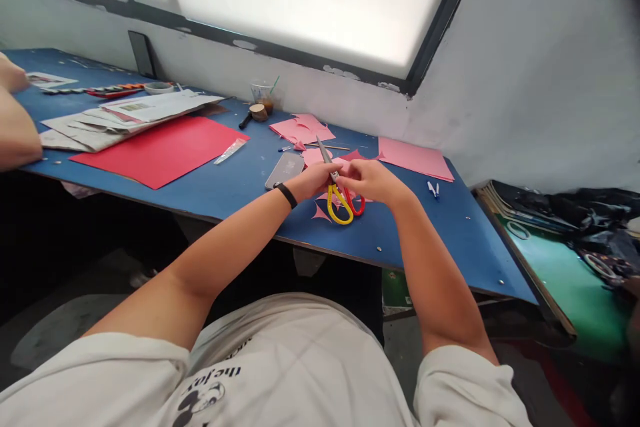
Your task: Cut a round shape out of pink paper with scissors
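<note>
Scissors (340, 207) with one yellow and one red handle loop point away from me over the table's near edge, blades upward in the view. My left hand (317, 179), with a black band at the wrist, is closed around them near the pivot. My right hand (373, 180) meets it from the other side, fingers bent in beside the pivot. Whether its fingertips grip the scissors or paper is hidden. Pink paper (314, 156) shows just behind the hands. Pointed pink scraps (321, 213) lie under and beside the scissors.
On the blue table (240, 197) are a grey phone-like slab (286, 169), red sheet (175, 150), newspapers (100, 123), pink sheets (415, 157), pens (433, 190) and a plastic cup (267, 97). Another person's arm (17, 120) rests at far left. A wall and window stand behind.
</note>
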A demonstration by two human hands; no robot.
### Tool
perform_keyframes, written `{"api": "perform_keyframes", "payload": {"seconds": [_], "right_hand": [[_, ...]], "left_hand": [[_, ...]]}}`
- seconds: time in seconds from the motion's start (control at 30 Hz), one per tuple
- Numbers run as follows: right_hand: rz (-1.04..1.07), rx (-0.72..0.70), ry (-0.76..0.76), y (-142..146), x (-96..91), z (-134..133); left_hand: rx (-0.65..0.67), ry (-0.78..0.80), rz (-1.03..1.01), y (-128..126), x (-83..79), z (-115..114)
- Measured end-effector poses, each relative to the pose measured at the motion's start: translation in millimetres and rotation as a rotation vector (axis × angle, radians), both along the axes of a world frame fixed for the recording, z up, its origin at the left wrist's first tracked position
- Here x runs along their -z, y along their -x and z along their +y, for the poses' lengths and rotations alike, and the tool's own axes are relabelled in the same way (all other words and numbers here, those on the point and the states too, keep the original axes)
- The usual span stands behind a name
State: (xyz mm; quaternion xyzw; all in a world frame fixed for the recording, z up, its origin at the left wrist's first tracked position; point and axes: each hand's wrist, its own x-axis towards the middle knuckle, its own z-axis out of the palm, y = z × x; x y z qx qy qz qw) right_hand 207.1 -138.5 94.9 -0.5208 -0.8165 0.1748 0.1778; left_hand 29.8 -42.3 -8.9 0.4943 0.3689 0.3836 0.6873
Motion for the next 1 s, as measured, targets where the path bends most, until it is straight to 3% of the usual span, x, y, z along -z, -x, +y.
{"api": "perform_keyframes", "payload": {"seconds": [0.07, 0.13, 0.33, 0.77, 1.0], "right_hand": [[0.032, 0.194, -0.049, -23, 15.7, 28], [0.072, 0.293, -0.071, -40, 32.5, 44], [0.189, 0.242, -0.006, -48, 65.8, 42], [0.245, 0.114, 0.218, -28, 72.2, 31], [0.454, 0.245, 0.100, -11, 86.7, 41]], "left_hand": [[0.012, 0.033, 0.028, 1, -3.2, 0], [0.020, 0.046, 0.042, 2, -5.8, -1], [-0.012, 0.059, 0.061, 1, -6.6, -2], [-0.122, -0.071, 0.052, -3, -7.7, -8], [-0.282, -0.315, -0.057, 7, -16.3, -1]]}}
